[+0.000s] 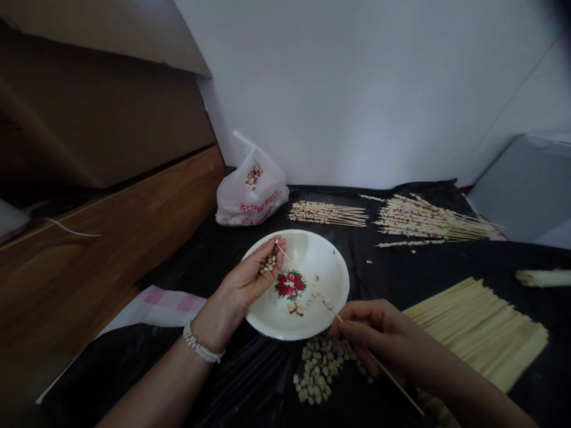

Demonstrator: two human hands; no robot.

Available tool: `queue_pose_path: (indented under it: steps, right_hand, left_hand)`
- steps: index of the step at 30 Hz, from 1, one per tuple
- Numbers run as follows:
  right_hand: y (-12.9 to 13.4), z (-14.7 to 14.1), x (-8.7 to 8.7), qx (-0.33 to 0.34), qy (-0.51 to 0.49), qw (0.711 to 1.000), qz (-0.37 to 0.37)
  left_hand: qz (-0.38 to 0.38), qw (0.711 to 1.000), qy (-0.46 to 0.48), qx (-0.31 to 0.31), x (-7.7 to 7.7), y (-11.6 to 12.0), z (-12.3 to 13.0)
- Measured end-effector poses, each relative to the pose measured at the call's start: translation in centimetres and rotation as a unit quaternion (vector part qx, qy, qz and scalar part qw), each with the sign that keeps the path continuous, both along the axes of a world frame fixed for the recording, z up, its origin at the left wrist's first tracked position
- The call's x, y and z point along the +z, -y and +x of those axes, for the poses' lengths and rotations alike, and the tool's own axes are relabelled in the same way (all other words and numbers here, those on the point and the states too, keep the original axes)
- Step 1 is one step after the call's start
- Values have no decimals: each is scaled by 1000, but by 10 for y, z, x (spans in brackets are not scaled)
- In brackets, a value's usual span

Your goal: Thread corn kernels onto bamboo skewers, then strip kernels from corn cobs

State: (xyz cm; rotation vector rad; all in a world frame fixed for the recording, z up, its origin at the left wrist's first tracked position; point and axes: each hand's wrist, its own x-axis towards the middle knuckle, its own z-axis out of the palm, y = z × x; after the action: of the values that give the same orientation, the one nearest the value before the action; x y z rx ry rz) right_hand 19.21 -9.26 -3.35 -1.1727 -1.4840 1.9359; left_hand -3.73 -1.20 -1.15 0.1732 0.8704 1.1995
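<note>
My left hand (pixel 245 279) is over the left side of a white bowl (pixel 336 261) with red flowers printed on its bottom. Several pale kernels (pixel 268 263) rest in its curled palm, and one more is pinched at the fingertips. In my right hand (pixel 383 333) is a thin wooden skewer (pixel 395 380), which slants across the bowl. Pale and reddish kernels are threaded on its middle, and its tip reaches the fingertips of my left hand. A few pale and reddish bits (pixel 295 309) lie inside the bowl. Below the rim, loose kernels (pixel 316 368) form a pile, partly behind my right hand.
Threaded skewers lie in a small bundle (pixel 328 214) and a larger heap (pixel 414 220) at the back. Bare skewers (pixel 486 327) spread at right. A white plastic bag (pixel 252 196) stands behind the bowl. Black sheeting (pixel 370 279) covers the surface; a wooden board (pixel 178 202) borders the left.
</note>
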Motion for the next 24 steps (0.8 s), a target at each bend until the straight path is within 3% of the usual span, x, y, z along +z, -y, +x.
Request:
queue_pose_path:
  steps: [16,24]
  right_hand:
    - [0,-2,0,-3,-2,1000,3]
    - [-1,-1,-2,-5,-4,1000,-6]
  left_hand:
    - [-30,999,20,12,2,2,2]
    - [2,1000,6,-3,-9,-1,-2]
